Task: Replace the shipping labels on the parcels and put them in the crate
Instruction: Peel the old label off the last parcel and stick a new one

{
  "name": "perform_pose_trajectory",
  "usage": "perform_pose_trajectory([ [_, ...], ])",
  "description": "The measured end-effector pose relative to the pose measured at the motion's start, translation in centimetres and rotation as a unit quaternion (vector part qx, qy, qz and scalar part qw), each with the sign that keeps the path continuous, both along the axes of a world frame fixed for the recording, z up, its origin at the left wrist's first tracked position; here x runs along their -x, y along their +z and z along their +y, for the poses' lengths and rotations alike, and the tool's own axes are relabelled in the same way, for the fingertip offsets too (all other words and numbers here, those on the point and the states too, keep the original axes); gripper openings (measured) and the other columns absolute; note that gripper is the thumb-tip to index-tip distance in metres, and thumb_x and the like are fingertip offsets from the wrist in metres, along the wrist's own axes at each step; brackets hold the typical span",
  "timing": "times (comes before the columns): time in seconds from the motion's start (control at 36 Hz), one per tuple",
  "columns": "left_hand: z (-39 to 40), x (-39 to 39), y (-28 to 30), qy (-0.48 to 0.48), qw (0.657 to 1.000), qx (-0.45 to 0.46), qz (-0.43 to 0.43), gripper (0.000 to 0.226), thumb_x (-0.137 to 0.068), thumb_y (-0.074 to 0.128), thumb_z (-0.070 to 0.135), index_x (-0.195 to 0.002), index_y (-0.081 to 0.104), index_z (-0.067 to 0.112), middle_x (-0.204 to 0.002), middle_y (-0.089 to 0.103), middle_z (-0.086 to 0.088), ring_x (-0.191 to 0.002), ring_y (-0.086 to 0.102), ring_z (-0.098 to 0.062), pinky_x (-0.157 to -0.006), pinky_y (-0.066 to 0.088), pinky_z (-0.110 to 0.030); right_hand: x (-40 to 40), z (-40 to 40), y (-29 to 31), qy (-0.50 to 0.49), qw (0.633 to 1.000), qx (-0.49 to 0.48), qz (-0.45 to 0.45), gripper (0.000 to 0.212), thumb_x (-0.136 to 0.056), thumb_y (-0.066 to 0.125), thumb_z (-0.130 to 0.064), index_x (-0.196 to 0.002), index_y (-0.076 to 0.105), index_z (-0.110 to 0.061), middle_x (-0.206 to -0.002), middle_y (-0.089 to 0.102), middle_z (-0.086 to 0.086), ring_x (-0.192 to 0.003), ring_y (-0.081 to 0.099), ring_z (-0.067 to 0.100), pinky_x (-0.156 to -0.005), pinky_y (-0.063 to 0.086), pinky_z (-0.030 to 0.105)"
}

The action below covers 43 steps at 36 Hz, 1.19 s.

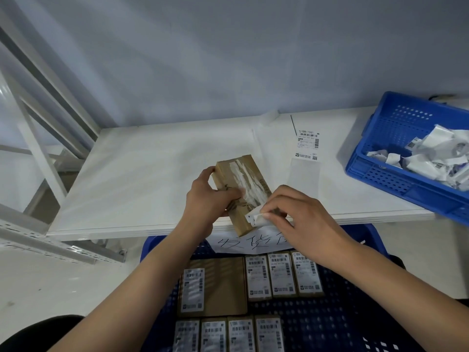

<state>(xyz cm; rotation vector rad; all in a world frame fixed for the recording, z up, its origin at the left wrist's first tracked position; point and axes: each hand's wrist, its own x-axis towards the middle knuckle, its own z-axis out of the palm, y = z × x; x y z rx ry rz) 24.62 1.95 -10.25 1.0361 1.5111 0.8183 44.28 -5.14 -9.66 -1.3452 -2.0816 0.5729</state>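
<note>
On the white bench (152, 174) near its front edge, I see a brown cardboard parcel (229, 168) lying tilted, with torn white scraps of an old label stuck on its top. My left hand (206, 199) grips the parcel's left side, with the thumb pressing on its top. My right hand (299, 219) pinches a peeled white strip of label (255, 217) at the parcel's near right corner. My hands hide the near end of the parcel, so I cannot tell if the strip is still stuck to it.

A fresh shipping label (307, 144) lies flat on the bench, well apart from the parcel, to the right. Its print is too small to read.

A blue crate (380, 138) on the right end of the bench holds crumpled white label scraps (431, 158). The picture's edge cuts this crate off.

Below the bench sits another blue crate (355, 313) with labelled parcels (280, 274) in rows. My arms cover part of it, and the bottom row is cut off. A white paper sign (243, 243) with handwriting hangs at its far side, partly hidden by my right hand.
</note>
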Motion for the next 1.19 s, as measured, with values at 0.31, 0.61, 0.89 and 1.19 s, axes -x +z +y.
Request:
perform_pose_trajectory([
  [0.31, 0.3, 0.0, 0.1, 0.008, 1.0, -0.02, 0.014, 0.08, -0.077, 0.088, 0.014, -0.145, 0.049, 0.027, -0.104, 0.075, -0.011, -0.085, 0.076, -0.025, -0.071, 0.065, -0.045, 0.0, 0.0, 0.0, -0.006, 1.0, -0.011, -0.017, 0.011, -0.097, 0.063, -0.021, -0.1, 0.072, -0.015, -0.098, 0.056, -0.012, -0.084, 0.057, 0.006, -0.076, 0.051, 0.028],
  [0.61, 0.5, 0.3, 0.1, 0.008, 1.0, -0.004, -0.011, 0.081, -0.076, 0.088, 0.009, -0.145, 0.049, 0.026, -0.113, 0.072, -0.012, -0.087, 0.076, -0.029, -0.07, 0.065, -0.045, 0.1, -0.2, 0.1, -0.002, 1.0, -0.014, -0.006, 0.018, -0.097, 0.057, -0.025, -0.099, 0.071, -0.014, -0.098, 0.057, -0.01, -0.083, 0.058, 0.006, -0.075, 0.053, 0.03],
  [0.89, 0.6, 0.3, 0.0, 0.016, 1.0, 0.003, -0.024, 0.08, -0.078, 0.087, 0.008, -0.146, 0.049, 0.027, -0.112, 0.073, -0.009, -0.087, 0.077, -0.029, -0.071, 0.065, -0.045, 0.0, -0.2, -0.1, -0.003, 1.0, -0.016, -0.008, 0.013, -0.097, 0.059, -0.02, -0.101, 0.07, -0.014, -0.1, 0.057, -0.01, -0.085, 0.059, 0.006, -0.075, 0.053, 0.029],
  [1.19, 1.2, 1.2, 0.1, 0.016, 0.999, -0.043, 0.005, 0.084, -0.08, 0.086, 0.013, -0.149, 0.042, 0.031, -0.101, 0.076, -0.008, -0.09, 0.076, -0.025, -0.084, 0.063, -0.049, -0.7, -0.4, 0.1, -0.03, 0.999, -0.026, 0.018, 0.021, -0.094, 0.066, -0.01, -0.113, 0.067, -0.017, -0.101, 0.055, -0.015, -0.098, 0.052, -0.004, -0.085, 0.04, 0.009],
])
